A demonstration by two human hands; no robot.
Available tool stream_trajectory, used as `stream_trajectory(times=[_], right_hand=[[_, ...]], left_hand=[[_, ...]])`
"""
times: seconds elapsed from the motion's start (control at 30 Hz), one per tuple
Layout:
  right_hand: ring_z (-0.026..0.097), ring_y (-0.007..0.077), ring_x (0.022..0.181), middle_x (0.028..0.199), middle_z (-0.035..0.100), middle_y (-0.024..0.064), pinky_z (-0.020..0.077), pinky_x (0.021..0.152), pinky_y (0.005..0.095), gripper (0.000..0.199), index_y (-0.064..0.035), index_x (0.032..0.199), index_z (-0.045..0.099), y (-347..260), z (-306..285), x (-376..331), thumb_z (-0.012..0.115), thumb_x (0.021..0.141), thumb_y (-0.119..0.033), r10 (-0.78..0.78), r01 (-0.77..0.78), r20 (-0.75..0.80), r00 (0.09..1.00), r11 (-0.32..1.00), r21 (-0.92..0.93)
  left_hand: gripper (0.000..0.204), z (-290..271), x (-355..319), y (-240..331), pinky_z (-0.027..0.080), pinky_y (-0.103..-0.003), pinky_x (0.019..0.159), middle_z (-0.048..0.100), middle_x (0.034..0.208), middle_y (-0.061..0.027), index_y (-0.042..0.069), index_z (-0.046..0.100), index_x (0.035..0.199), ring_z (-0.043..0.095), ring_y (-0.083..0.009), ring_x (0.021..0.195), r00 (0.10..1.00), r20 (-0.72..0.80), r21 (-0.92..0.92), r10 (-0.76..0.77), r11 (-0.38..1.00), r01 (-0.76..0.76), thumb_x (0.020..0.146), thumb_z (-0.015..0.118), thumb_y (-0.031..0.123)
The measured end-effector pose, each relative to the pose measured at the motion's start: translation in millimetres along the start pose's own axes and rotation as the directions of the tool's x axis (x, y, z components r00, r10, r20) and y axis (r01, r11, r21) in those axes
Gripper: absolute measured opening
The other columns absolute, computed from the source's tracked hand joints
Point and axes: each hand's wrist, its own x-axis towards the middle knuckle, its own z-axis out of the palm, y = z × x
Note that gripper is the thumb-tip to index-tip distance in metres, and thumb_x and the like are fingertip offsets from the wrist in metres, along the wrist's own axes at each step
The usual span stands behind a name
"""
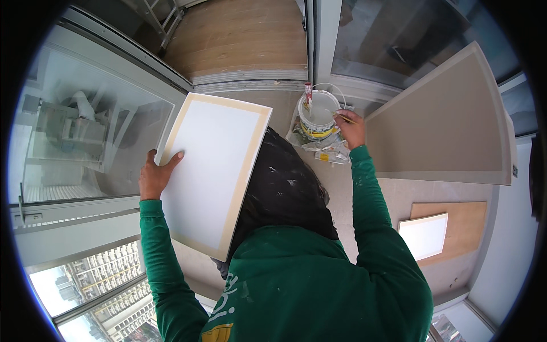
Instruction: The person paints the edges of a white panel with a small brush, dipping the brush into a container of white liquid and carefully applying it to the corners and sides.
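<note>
My left hand [156, 174] grips the left edge of a rectangular panel [213, 171] with a white face and a beige border, held tilted over my black paint-spattered trousers [285, 182]. My right hand [350, 128] reaches forward and holds a thin brush handle [343, 118] at the rim of a white paint bucket [319, 114]. The bucket stands on crumpled wrapping [327, 149] on the floor. A second tool with a red handle [308, 94] sticks out of the bucket. Both sleeves are green.
A large beige board [444, 125] leans at the right. A small white panel [424, 235] lies on a wooden board [464, 225] at lower right. Glass panes [85, 131] and a window frame run along the left, with buildings far below. A sliding door track [250, 77] lies ahead.
</note>
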Motion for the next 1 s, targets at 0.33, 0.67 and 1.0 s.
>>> stream_trajectory(times=[0.33, 0.67, 1.0], right_hand=[[0.077, 0.0187, 0.085, 0.096, 0.081, 0.0118, 0.0603, 0.081, 0.0321, 0.021, -0.0026, 0.108, 0.08, 5, -9, -16, 0.079, 0.089, -0.013, -0.194, 0.187, 0.024, 0.981, 0.901, -0.39], [0.08, 0.0242, 0.084, 0.094, 0.081, 0.0146, 0.0622, 0.08, 0.0362, 0.019, -0.0072, 0.104, 0.08, 13, -19, -33, 0.078, 0.086, -0.014, -0.171, 0.187, 0.08, 0.982, 0.839, -0.511], [0.078, 0.0174, 0.084, 0.092, 0.082, 0.0118, 0.0615, 0.081, 0.0329, 0.018, -0.0052, 0.106, 0.08, 10, -8, -30, 0.077, 0.092, -0.016, -0.155, 0.192, 0.114, 0.981, 0.776, -0.601]], left_hand=[[0.087, 3, -23, 24, 0.039, -0.058, 0.12, 0.053, 0.155, -0.0224, 0.009, 0.058, 0.149, 0.059, -0.0382, 0.137, 0.953, -0.179, 0.275, 0.244, 0.943, -0.189, 0.087, 0.078, 0.066], [0.043, 63, -51, 103, 0.022, -0.061, 0.13, 0.044, 0.164, -0.0165, 0.013, 0.062, 0.145, 0.039, -0.0383, 0.154, 0.53, -0.117, -0.021, 0.84, 0.531, -0.847, 0.104, 0.066, 0.025], [0.039, 70, -26, 121, 0.016, -0.062, 0.131, 0.046, 0.162, -0.0169, 0.014, 0.062, 0.144, 0.036, -0.0368, 0.156, 0.568, -0.153, -0.053, 0.809, 0.567, -0.822, 0.107, 0.06, 0.025]])
